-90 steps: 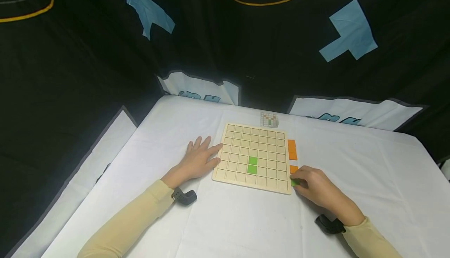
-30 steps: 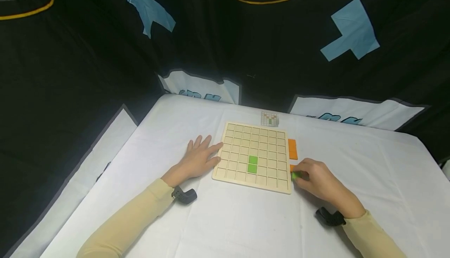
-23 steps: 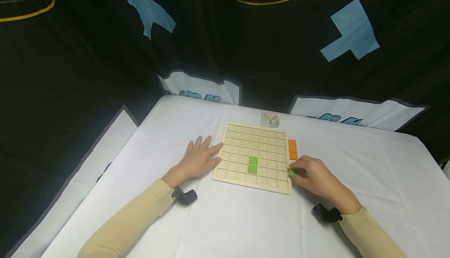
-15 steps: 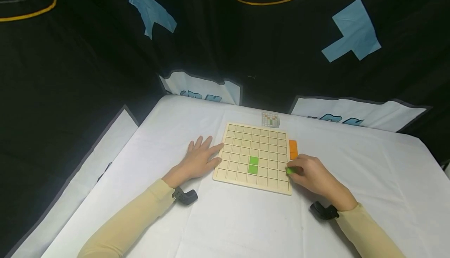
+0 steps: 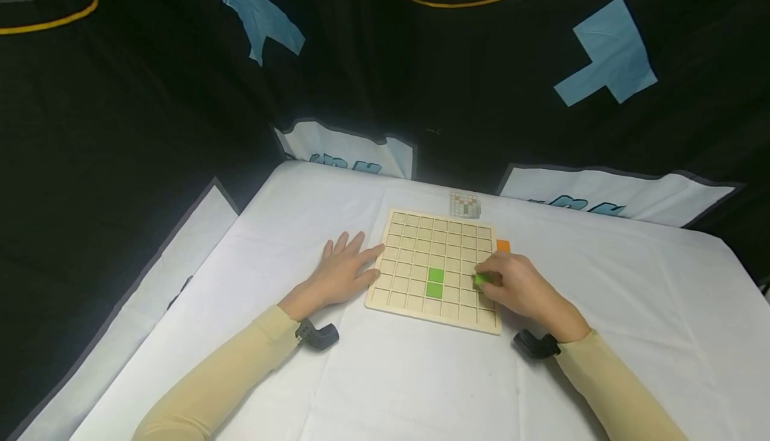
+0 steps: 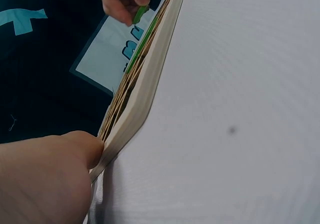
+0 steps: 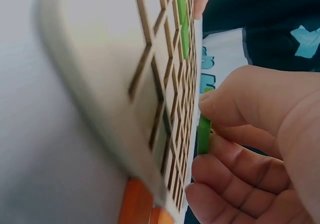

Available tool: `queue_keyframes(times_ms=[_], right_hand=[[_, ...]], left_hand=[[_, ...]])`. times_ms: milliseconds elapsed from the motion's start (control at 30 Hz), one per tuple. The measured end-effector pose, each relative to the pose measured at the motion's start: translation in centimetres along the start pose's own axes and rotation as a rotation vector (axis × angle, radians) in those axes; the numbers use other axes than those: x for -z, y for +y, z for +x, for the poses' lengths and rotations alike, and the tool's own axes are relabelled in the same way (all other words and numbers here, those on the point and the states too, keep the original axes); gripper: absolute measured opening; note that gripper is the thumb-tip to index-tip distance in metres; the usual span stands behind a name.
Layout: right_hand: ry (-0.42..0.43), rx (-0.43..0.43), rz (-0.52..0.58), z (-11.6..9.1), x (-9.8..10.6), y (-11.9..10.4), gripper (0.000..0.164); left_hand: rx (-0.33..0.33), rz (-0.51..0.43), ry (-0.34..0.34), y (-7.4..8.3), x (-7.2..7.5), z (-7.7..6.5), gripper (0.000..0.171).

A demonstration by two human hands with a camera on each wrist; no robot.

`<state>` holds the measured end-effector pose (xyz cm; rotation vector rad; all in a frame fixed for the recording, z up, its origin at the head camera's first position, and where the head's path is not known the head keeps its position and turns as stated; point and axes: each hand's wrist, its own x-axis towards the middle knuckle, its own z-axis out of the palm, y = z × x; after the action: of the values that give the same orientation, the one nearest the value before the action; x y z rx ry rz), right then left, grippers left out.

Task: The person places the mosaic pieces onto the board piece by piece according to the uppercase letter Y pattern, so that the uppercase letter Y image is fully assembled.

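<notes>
My right hand pinches a small green square tile between thumb and fingers, held above the right side of a wooden grid board. Two more green tiles, a farther one and a nearer one, lie in adjoining cells near the board's middle. With fingers spread, my left hand rests on the table; its thumb and index finger touch the board's left edge. Beyond the right edge, an orange tile shows past my right hand, which hides others in the head view. Orange tiles also appear in the right wrist view.
A small card with a printed coloured grid lies behind the board. White cloth covers the table. A black curtain with blue patches hangs behind it.
My right hand picked up the green tile from beside the board's right edge and carried it left and away from me, over the board. The left hand stayed in place.
</notes>
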<state>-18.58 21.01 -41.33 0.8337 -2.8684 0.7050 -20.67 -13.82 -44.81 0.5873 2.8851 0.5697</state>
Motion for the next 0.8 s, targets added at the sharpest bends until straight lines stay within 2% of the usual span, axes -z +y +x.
queue_keyframes(times_ms=[467,667,800], right_hand=[[-0.013,0.068,-0.017,3.2,-0.8,-0.9,0.009],[-0.006,0.062,-0.033,4.4,-1.1,-1.4,0.011],[-0.01,0.053,-0.026,5.2,-1.2,-1.7,0.02]], left_hand=[[0.003,0.0,-0.008,0.2,-0.1,0.2,0.058],[0.005,-0.004,-0.007,0.1,0.0,0.1,0.058],[0.004,-0.003,-0.004,0.1,0.0,0.0,0.057]])
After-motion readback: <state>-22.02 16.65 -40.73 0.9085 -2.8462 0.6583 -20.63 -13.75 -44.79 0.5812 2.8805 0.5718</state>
